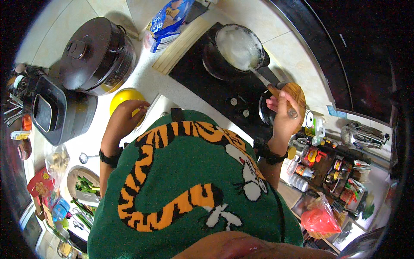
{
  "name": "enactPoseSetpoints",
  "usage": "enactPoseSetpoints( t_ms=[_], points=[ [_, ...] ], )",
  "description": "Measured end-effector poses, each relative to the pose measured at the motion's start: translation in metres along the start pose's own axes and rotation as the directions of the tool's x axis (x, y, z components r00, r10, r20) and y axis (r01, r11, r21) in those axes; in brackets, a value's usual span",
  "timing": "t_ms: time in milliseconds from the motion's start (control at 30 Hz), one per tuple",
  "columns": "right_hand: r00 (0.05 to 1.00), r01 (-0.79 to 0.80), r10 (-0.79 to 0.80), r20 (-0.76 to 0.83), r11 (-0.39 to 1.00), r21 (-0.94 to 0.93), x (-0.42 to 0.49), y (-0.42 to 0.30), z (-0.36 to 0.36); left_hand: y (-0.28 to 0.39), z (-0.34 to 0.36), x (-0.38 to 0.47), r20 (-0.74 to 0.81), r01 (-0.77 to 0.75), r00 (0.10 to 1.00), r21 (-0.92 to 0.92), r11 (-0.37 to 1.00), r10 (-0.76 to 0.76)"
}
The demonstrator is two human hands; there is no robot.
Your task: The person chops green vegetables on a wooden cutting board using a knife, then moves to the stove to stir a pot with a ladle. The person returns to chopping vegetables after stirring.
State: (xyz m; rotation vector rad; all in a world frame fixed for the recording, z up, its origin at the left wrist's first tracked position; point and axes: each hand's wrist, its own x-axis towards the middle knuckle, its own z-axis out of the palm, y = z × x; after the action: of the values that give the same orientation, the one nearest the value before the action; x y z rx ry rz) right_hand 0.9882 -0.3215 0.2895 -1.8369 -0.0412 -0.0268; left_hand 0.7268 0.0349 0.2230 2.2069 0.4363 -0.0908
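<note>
My right hand (286, 108) is closed around the wooden handle of a metal utensil (261, 77), whose far end dips into a dark pot (212, 61) on the black stove. Whitish, frothy liquid (237, 45) fills the pot. Below my right hand lie a round wooden lid or board (299, 97) and part of a second pan (264, 108). My left hand (127, 113) is over a yellow bowl (127, 95) on the white counter, fingers loosely bent; whether it touches the rim I cannot tell.
A large dark lidded cooker (113, 58) and a black appliance (74, 113) stand at the left. A blue packet (166, 27) stands behind the stove (194, 74). Cut greens and a cleaver (87, 197) lie on a round board (72, 184) at lower left. Bottles and a red bag (320, 221) are at right.
</note>
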Motion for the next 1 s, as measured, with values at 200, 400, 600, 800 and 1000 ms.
enactPoseSetpoints(
  t_ms=[200, 400, 600, 800, 1000],
  points=[
    [0.999, -0.047, 0.044, 0.024, 0.992, 0.121, 0.009, -0.004, 0.0, 0.0, 0.001, -0.003, -0.002, -0.017, 1.0, 0.025, 1.0, 0.017],
    [0.969, 0.248, -0.248, -0.001, 0.969, -0.021, 0.008, -0.004, 0.005, 0.0, 0.004, -0.006, -0.012, -0.043, 0.999, 0.037, 0.998, 0.043],
    [0.71, 0.697, -0.614, 0.346, 0.539, -0.474, 0.025, -0.007, -0.009, 0.0, 0.009, -0.01, -0.016, -0.043, 0.999, 0.052, 0.998, 0.044],
    [0.631, 0.761, -0.599, 0.493, 0.354, -0.544, 0.034, 0.007, -0.016, 0.002, 0.012, -0.011, 0.022, -0.033, 0.999, 0.065, 0.997, 0.032],
    [0.614, 0.784, -0.558, 0.558, 0.355, -0.509, 0.027, 0.01, -0.032, 0.006, 0.016, -0.011, 0.037, -0.059, 0.998, 0.09, 0.994, 0.056]
  ],
)
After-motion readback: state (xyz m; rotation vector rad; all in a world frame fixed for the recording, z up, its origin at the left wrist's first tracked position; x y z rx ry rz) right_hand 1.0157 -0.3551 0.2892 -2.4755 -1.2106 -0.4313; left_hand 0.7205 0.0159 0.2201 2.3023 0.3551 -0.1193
